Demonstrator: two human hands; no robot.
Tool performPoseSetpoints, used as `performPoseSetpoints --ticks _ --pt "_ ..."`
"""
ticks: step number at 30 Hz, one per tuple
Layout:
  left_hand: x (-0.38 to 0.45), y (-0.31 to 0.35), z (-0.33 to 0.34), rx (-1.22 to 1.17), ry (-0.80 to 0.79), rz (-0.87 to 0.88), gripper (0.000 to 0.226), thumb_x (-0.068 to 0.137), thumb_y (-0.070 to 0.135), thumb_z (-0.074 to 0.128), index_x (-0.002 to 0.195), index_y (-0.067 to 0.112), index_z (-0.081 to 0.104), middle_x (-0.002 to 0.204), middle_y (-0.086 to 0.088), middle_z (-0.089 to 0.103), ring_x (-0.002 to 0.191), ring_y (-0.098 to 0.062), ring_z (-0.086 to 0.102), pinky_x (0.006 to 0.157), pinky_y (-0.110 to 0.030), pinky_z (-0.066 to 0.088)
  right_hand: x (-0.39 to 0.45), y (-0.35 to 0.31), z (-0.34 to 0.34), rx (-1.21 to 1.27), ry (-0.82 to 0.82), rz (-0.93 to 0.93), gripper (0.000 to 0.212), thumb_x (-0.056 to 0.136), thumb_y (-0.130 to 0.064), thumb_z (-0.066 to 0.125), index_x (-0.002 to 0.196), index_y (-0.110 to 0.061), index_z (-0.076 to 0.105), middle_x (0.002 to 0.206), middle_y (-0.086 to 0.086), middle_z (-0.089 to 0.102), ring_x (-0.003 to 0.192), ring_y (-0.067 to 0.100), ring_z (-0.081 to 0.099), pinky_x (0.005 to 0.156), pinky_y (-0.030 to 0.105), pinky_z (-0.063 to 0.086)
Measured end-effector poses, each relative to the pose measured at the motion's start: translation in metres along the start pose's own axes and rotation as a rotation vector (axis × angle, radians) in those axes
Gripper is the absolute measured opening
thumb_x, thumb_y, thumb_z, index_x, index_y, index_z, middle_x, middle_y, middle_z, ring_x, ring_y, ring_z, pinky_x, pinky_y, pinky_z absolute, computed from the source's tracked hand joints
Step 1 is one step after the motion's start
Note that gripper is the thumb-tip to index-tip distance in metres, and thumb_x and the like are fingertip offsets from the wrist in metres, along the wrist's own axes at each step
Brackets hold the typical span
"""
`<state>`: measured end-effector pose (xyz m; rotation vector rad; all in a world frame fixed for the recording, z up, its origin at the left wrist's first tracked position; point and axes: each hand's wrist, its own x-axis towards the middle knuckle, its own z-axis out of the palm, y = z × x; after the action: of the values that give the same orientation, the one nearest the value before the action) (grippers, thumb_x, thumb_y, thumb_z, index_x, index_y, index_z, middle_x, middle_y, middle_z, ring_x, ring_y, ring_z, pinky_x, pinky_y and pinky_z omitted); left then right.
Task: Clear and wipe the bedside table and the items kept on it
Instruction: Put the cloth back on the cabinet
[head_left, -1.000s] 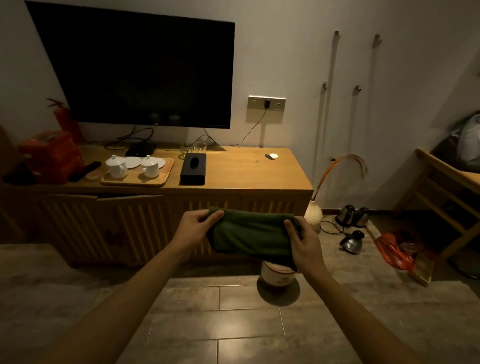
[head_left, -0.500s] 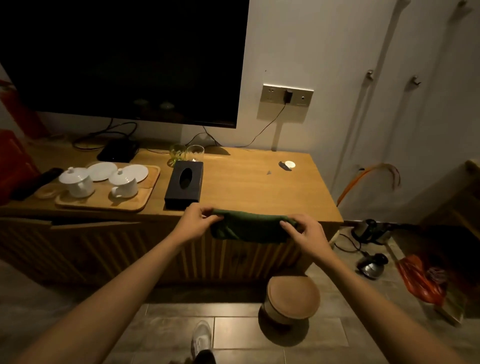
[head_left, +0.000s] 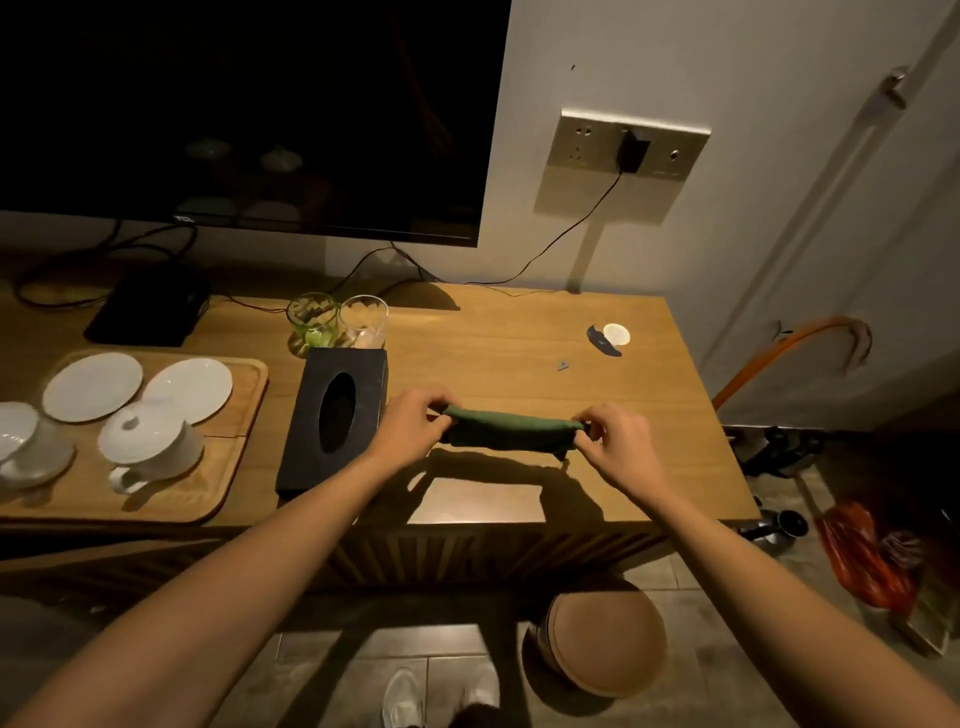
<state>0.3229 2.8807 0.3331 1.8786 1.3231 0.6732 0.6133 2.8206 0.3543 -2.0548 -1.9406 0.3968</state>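
A folded dark green cloth (head_left: 506, 431) is stretched between my hands just above the wooden cabinet top (head_left: 498, 353). My left hand (head_left: 410, 431) pinches its left end and my right hand (head_left: 618, 447) pinches its right end. A black tissue box (head_left: 335, 415) lies just left of my left hand. Behind the box stand a green glass (head_left: 311, 325) and a clear glass (head_left: 364, 322). A wooden tray (head_left: 228, 441) at the left carries white saucers and lidded cups (head_left: 148, 441).
A large dark TV (head_left: 249, 114) hangs over the cabinet's back, with cables and a black box (head_left: 150, 306) beneath it. A small white disc (head_left: 615, 333) lies at the back right. On the floor are a round wooden-lidded bin (head_left: 605, 642), a red bag (head_left: 862, 556) and kettles (head_left: 779, 447).
I have stepped up to the cabinet and the view has tilted down. Both hands carried the green cloth forward from in front of the cabinet to over its top, folded narrower.
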Motion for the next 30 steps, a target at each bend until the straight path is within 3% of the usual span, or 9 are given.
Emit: performPoseSetpoints --ticks 5,9,13,20,24,27,30 --pt "0.014 -0.030 0.020 0.110 0.032 0.012 0.020 0.085 0.003 0.066 0.096 0.020 0.070 0.096 0.013 0.063 0.092 0.000 0.055 0.081 -0.012 0.044 0.019 0.021 0.035 0.062 -0.036 -0.018 0.012 0.088 -0.016 0.069 0.099 -0.019 0.070 0.082 -0.009 0.058 0.075 0.007 0.055 0.065 0.024 0.045" --pt "-0.020 -0.061 0.041 0.280 -0.143 -0.008 0.013 0.086 0.011 0.068 0.092 0.022 0.065 0.100 0.011 0.062 0.100 -0.007 0.054 0.089 -0.027 0.047 -0.003 0.041 0.073 0.088 -0.151 -0.049 0.009 0.084 -0.014 0.071 0.091 -0.017 0.065 0.081 -0.007 0.055 0.071 0.013 0.056 0.062 0.030 0.046" --pt "-0.047 -0.083 0.060 0.401 -0.237 -0.020 0.013 0.085 0.014 0.068 0.094 0.023 0.066 0.103 0.009 0.062 0.105 -0.010 0.054 0.081 -0.031 0.052 -0.026 0.056 0.099 0.074 -0.284 -0.069 0.009 0.085 -0.019 0.066 0.092 -0.016 0.061 0.088 -0.002 0.057 0.078 0.021 0.060 0.066 0.041 0.052" --pt "-0.048 -0.089 0.068 0.490 -0.254 -0.030 0.013 0.085 0.022 0.059 0.094 0.027 0.066 0.103 0.014 0.052 0.104 -0.007 0.049 0.066 -0.029 0.053 -0.042 0.067 0.102 0.062 -0.371 -0.109 0.018 0.092 -0.030 0.059 0.105 -0.019 0.063 0.099 -0.003 0.058 0.088 0.020 0.062 0.074 0.040 0.053" --pt "-0.043 -0.080 0.066 0.505 -0.220 -0.012 0.015 0.083 0.024 0.052 0.090 0.026 0.065 0.101 0.013 0.051 0.101 -0.010 0.051 0.063 -0.029 0.053 -0.044 0.065 0.094 0.093 -0.325 -0.097 0.023 0.094 -0.035 0.059 0.108 -0.019 0.067 0.100 -0.003 0.058 0.088 0.018 0.062 0.074 0.038 0.054" --pt "-0.038 -0.070 0.063 0.522 -0.179 0.040 0.027 0.086 0.034 0.050 0.108 0.028 0.065 0.116 0.011 0.052 0.108 -0.009 0.050 0.060 -0.019 0.046 -0.046 0.065 0.085 0.074 -0.222 -0.080 0.027 0.097 -0.036 0.056 0.115 -0.018 0.067 0.107 -0.001 0.059 0.098 0.018 0.060 0.077 0.036 0.054" --pt "-0.030 -0.054 0.057 0.562 -0.170 0.122 0.051 0.088 0.043 0.051 0.138 0.032 0.051 0.146 0.007 0.041 0.126 -0.012 0.043 0.072 -0.024 0.054 -0.051 0.064 0.073 -0.007 -0.104 -0.068 0.040 0.099 -0.043 0.051 0.132 -0.022 0.060 0.135 0.000 0.056 0.124 0.019 0.053 0.095 0.037 0.051"
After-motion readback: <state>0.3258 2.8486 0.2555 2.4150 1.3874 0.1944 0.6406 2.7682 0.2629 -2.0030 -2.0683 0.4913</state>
